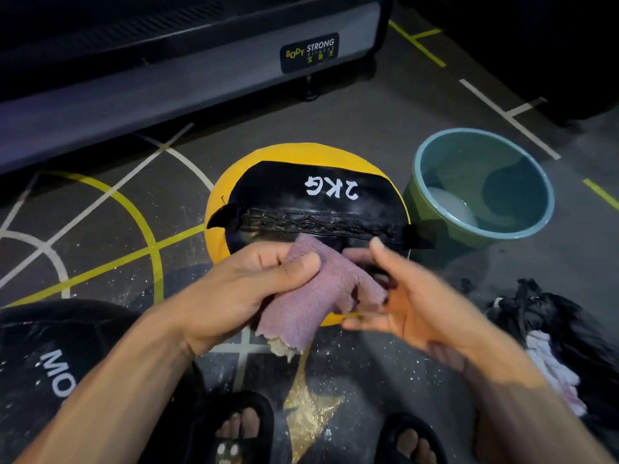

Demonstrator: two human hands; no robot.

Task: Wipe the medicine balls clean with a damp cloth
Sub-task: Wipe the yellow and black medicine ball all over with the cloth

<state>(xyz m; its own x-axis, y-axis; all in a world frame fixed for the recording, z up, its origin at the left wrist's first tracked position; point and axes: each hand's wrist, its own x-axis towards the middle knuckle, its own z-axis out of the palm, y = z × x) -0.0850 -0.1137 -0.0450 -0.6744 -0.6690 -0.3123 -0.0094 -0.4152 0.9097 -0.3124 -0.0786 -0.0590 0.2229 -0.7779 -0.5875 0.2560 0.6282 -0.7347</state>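
Observation:
A yellow and black medicine ball (311,195) marked 2KG lies on the gym floor in front of me, its laced seam facing up. My left hand (248,289) grips a purple cloth (311,303) between thumb and fingers, just over the ball's near edge. My right hand (408,296) hovers beside the cloth with fingers spread and relaxed, its fingertips close to the cloth's right edge; it looks blurred. A second, black ball (50,356) with white letters sits at my lower left.
A green bucket (432,209) holding water stands right of the ball. A treadmill base (187,68) runs across the back. A heap of dark and white fabric (549,346) lies at the right. My feet in black slides (234,426) are below.

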